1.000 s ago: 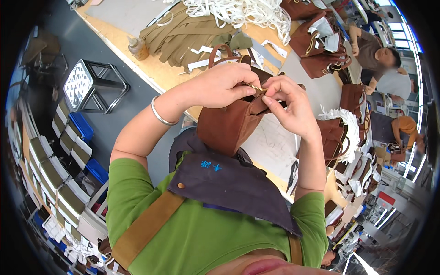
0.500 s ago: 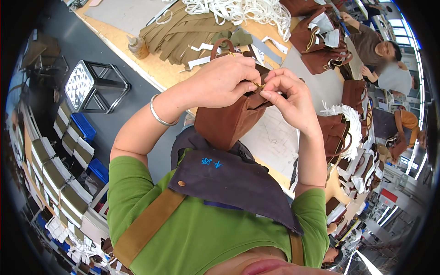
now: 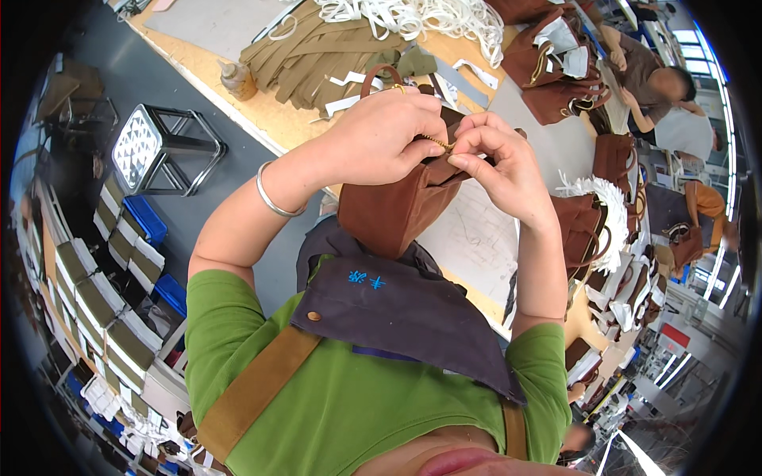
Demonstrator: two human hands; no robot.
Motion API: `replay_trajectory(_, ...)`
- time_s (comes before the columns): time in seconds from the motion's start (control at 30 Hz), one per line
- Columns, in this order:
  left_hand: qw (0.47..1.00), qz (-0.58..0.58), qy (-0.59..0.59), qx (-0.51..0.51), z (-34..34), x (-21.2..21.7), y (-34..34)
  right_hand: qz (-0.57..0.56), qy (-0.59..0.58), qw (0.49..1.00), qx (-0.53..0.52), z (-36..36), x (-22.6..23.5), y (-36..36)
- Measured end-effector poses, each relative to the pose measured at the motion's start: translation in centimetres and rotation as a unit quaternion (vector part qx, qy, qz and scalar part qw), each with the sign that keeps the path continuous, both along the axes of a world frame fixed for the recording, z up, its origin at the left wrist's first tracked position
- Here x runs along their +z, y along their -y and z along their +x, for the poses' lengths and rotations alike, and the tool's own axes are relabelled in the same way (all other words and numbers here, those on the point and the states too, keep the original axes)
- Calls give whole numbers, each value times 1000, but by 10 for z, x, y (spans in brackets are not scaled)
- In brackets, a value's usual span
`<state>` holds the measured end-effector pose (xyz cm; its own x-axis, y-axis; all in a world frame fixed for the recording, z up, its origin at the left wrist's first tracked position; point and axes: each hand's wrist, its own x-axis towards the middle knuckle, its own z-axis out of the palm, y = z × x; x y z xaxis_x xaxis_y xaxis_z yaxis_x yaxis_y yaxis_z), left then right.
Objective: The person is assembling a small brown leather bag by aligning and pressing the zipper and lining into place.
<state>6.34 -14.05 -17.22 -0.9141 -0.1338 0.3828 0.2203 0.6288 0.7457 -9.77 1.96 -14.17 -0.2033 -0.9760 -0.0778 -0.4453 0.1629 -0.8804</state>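
Both hands meet at the top edge of a brown leather bag (image 3: 397,210) held up in front of the chest. The left hand (image 3: 381,139) is clenched around the bag's upper rim, thumb and forefinger closed at a small gold zipper pull (image 3: 436,143). The right hand (image 3: 504,166) pinches the same edge from the other side, fingertips touching the left hand's. The bag hangs straight below the pinch, its long axis running down toward the dark apron (image 3: 397,309). Beyond the hands lies the workbench (image 3: 262,119) with olive webbing straps (image 3: 309,59) and white cord (image 3: 413,16); more brown bags (image 3: 556,63) lie to the right.
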Motion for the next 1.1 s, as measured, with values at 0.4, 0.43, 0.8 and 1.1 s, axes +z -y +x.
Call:
replay_trajectory(0.4, 999, -1, -5, -34, -2, 0, 3, 2, 8, 1000, -10, -2, -4, 2)
replay_trajectory(0.43, 999, 7, -4, -35, -2, -2, 4, 0, 11, 1000, -13, -3, -4, 2)
replay_trajectory(0.8, 999, 10, -19, -37, -2, -1, 3, 11, 75, 997, -27, 1, -1, 4)
replay_trajectory(1.1, 1000, -3, -14, -9, -4, -1, -3, 18, 101, 994, -21, 1, 6, 6)
